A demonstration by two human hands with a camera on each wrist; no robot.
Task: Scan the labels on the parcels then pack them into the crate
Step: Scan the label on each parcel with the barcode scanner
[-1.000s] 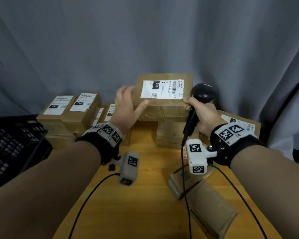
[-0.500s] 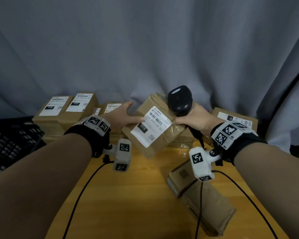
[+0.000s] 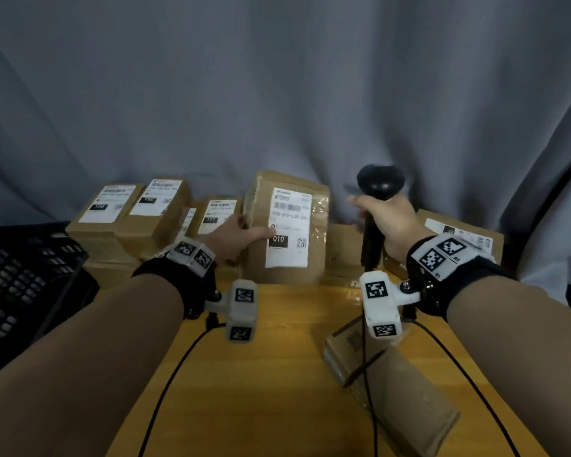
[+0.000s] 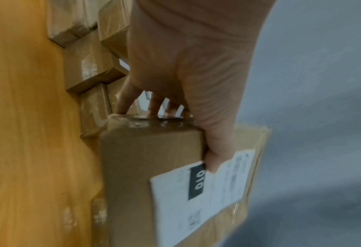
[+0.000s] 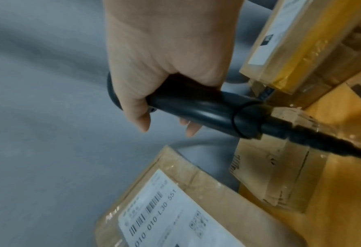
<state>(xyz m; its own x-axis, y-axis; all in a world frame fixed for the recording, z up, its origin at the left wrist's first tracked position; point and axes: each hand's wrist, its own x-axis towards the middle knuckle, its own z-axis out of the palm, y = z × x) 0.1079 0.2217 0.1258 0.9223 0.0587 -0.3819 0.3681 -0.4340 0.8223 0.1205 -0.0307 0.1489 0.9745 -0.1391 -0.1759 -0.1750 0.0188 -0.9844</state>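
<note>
My left hand (image 3: 236,234) grips a brown parcel (image 3: 289,229) by its left edge and holds it on end, white "010" label (image 3: 289,227) facing me; in the left wrist view the thumb (image 4: 216,150) lies on the label (image 4: 209,182) and the fingers wrap behind the parcel (image 4: 154,167). My right hand (image 3: 388,219) grips a black barcode scanner (image 3: 378,184) by its handle, just right of the parcel, head up. In the right wrist view the scanner (image 5: 196,107) sits above the parcel's label (image 5: 165,215). A black crate (image 3: 20,285) stands at the left.
Several more labelled parcels (image 3: 129,216) are stacked along the back of the wooden table (image 3: 261,374), with another parcel (image 3: 459,232) at the right. A brown paper-wrapped packet (image 3: 399,390) lies under my right wrist. Cables trail over the table. A grey curtain (image 3: 277,94) hangs behind.
The left hand lifted the "010" parcel off the stack and turned it upright, label towards me. The right hand let go of the parcel's edge and moved right with the scanner.
</note>
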